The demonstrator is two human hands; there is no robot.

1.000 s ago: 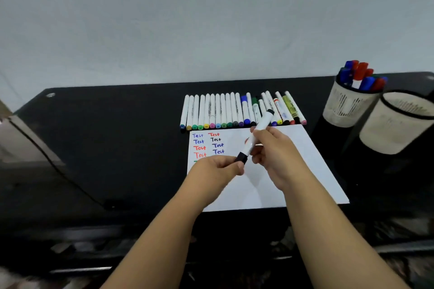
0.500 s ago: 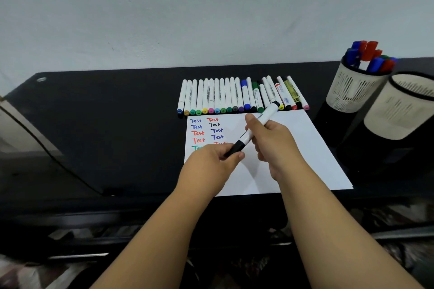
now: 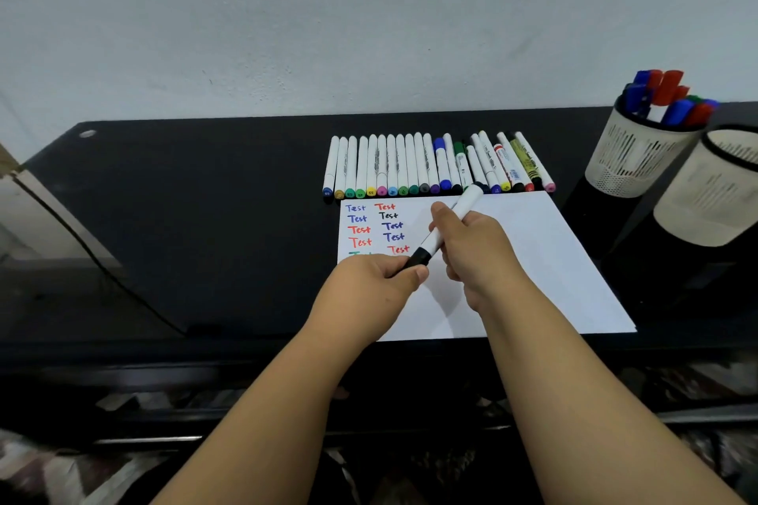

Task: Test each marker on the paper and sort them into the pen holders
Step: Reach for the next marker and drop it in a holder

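Over the white paper (image 3: 533,258) I hold a white marker (image 3: 465,205) with a black cap (image 3: 418,258), tilted. My right hand (image 3: 471,250) grips the white barrel. My left hand (image 3: 377,287) pinches the black cap, which still sits on the marker. The paper carries several coloured "Test" words at its upper left. Beyond it lies a row of several markers (image 3: 430,168) side by side. At the right stands a mesh pen holder (image 3: 631,160) with several markers in it, and beside it a second pen holder (image 3: 709,193) whose inside is hidden.
The black glass table (image 3: 205,217) stretches left of the paper. A cable (image 3: 102,262) runs across its left part. A pale wall rises behind the table. The table's front edge lies just below the paper.
Both hands keep their hold on the marker and have barely moved. The view has tipped slightly, so the table sits a little higher in frame.
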